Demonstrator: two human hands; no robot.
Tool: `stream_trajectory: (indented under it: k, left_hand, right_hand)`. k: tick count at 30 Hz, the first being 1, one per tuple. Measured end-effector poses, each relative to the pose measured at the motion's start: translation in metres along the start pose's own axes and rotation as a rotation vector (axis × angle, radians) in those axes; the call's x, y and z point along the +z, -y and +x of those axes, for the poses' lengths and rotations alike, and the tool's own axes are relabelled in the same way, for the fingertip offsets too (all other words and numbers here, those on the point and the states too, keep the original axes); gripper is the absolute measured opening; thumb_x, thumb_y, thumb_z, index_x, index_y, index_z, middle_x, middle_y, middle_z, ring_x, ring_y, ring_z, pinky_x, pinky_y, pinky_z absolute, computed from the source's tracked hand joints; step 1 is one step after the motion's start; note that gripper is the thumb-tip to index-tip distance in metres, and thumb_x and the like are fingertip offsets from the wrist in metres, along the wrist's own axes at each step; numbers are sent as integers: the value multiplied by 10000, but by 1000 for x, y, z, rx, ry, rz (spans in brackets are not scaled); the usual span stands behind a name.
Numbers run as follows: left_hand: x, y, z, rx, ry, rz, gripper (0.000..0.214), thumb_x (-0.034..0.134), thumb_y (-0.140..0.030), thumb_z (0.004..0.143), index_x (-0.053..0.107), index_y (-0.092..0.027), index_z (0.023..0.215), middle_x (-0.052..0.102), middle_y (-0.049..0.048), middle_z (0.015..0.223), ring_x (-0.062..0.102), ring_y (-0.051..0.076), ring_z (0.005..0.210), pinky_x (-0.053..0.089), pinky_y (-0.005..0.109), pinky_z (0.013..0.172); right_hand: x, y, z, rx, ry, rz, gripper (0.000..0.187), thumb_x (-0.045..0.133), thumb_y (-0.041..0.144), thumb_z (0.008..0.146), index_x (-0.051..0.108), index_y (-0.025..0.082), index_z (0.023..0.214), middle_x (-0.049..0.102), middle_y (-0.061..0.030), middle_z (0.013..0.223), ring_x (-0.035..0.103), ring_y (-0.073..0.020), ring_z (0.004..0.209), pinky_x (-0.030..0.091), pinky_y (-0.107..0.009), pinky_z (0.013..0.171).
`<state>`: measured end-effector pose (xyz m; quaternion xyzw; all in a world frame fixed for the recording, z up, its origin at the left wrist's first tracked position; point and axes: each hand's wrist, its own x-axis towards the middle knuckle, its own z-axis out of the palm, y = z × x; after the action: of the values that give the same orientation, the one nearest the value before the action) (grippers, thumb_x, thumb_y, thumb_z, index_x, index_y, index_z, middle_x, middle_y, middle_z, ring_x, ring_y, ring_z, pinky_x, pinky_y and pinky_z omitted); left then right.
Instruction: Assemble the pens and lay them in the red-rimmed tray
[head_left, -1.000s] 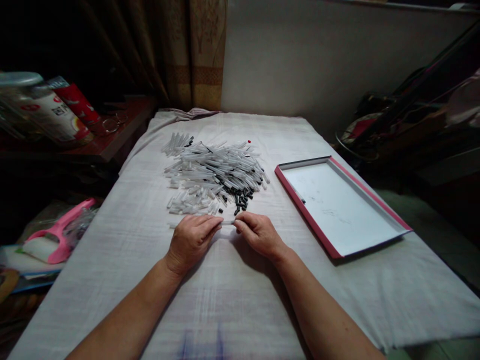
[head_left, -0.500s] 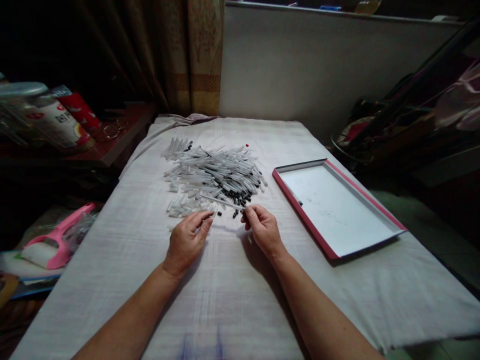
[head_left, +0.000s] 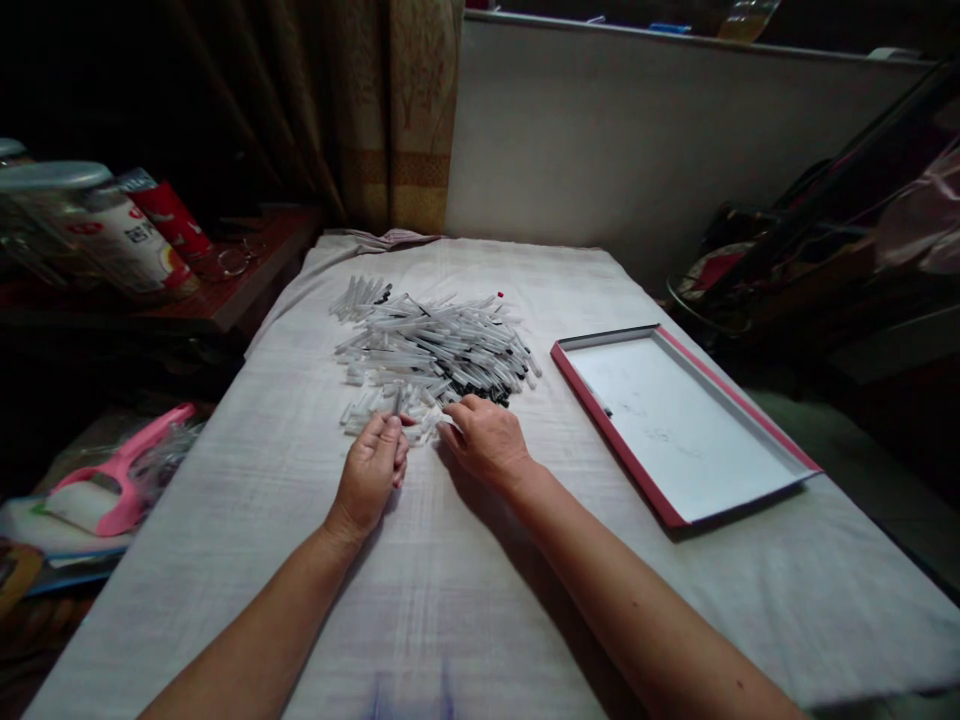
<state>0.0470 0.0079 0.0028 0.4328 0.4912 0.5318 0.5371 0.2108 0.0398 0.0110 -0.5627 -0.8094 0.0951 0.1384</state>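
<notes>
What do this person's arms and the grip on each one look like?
The left grip and right grip are plain bare hands: no gloves, rings or bracelets show. The left arm and right arm are bare too, with no sleeves in view.

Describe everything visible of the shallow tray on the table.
The tray is rectangular and looks like cardboard, with pinkish-red sides, a dark far edge and a white floor bearing faint dark marks. It lies open side up, at a slant, on the pale cloth, right of the pile of clear tubes. A thin piece with a dark end lies inside, along its left wall. Neither the left hand nor the right hand touches it.
</notes>
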Motion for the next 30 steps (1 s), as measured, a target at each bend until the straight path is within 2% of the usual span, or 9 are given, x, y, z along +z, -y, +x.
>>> stream_trajectory:
  k: [5,9,13,15,17,20,24,30]
  left_hand:
    - [1,4,-1,-43,38,82,399,575,-560,823,577,-181,950,439,-98,559,349,38,353,267,136,332]
    - [0,7,-1,-12,89,169,401,589,-512,832,627,-175,1047,509,-69,619,416,47,381,319,156,351]
    - [-2,15,-2,169,126,388,351,612,-431,839,700,-179,1067,677,4,721,605,120,549,515,236,543]
    - [-2,19,-3,283,157,501,310,616,-400,844,729,-188,1040,748,53,877,692,181,744,565,299,708]
    - [-1,20,-5,379,206,599,278,606,-373,862,739,-203,1037,762,69,984,709,209,878,562,335,819]
    - [1,20,-9,470,275,707,263,579,-338,897,727,-225,1083,764,55,1005,716,190,892,558,314,846]
    - [3,17,-12,532,318,783,263,557,-317,921,710,-229,1116,765,38,971,719,162,838,563,267,807]
    - [4,14,-13,554,346,847,263,539,-315,935,699,-231,1126,761,29,951,715,153,829,559,255,801]
  right_hand:
    - [2,6,11,-15,65,-55,224,622,389,860,723,194,905,681,-137,991,623,-256,899,450,-313,717]
    - [4,0,6,9,-29,124,136,625,290,826,680,220,928,695,-81,916,625,-206,816,432,-287,695]
    - [-2,-16,-7,230,-164,671,102,611,272,741,594,211,820,627,4,656,560,-148,606,408,-256,588]
    - [-7,-23,-16,343,-154,1001,144,630,299,676,544,210,751,610,12,607,528,-131,560,361,-225,499]
    - [-11,-28,-27,451,-105,1280,191,650,313,619,524,205,715,628,-1,597,503,-114,528,279,-192,426]
    - [-14,-31,-41,579,-65,1539,237,695,290,558,553,180,713,662,-27,610,438,-70,469,187,-160,389]
    - [-11,-30,-48,626,-57,1638,258,736,268,538,616,149,733,652,-26,578,380,-36,428,168,-153,388]
    - [-11,-28,-47,563,-28,1587,181,709,254,569,647,151,705,617,21,547,334,-19,390,197,-171,395]
